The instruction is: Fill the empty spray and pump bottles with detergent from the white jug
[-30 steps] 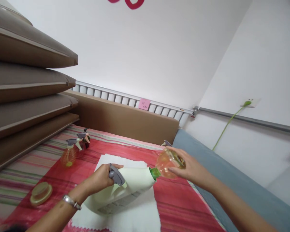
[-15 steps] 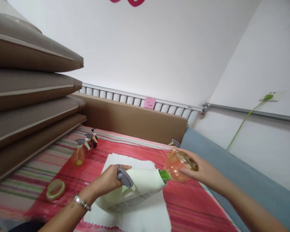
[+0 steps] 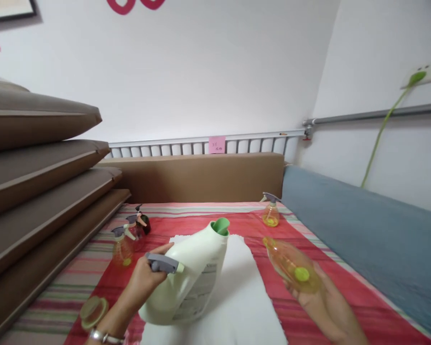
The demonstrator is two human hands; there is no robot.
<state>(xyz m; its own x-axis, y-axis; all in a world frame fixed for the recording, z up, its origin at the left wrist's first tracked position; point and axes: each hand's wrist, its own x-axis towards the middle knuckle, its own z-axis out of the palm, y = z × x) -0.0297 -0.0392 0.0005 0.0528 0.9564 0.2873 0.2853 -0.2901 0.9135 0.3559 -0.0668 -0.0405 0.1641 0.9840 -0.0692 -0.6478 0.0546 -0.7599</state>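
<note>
My left hand [image 3: 141, 280] grips a large pale-green jug [image 3: 190, 275] by its handle, together with a grey spray-trigger head [image 3: 161, 263]. The jug leans with its open green spout [image 3: 221, 225] pointing up and away, its base on a white cloth [image 3: 237, 292]. My right hand [image 3: 318, 299] cradles a small clear orange bottle [image 3: 292, 266] lying on its side, neck toward the jug, well apart from the spout.
A red striped cover [image 3: 258, 230] lies under everything. Two spray bottles [image 3: 127, 239] stand at the left, another [image 3: 271, 213] at the back right. A round cap [image 3: 93, 311] lies near the left front. Stacked brown cushions [image 3: 39, 182] rise on the left, a blue cushion [image 3: 362, 225] on the right.
The jug has tipped back from pouring to spout-up. The orange bottle has drawn away from the spout, rightward and nearer to me. The view swung left and down.
</note>
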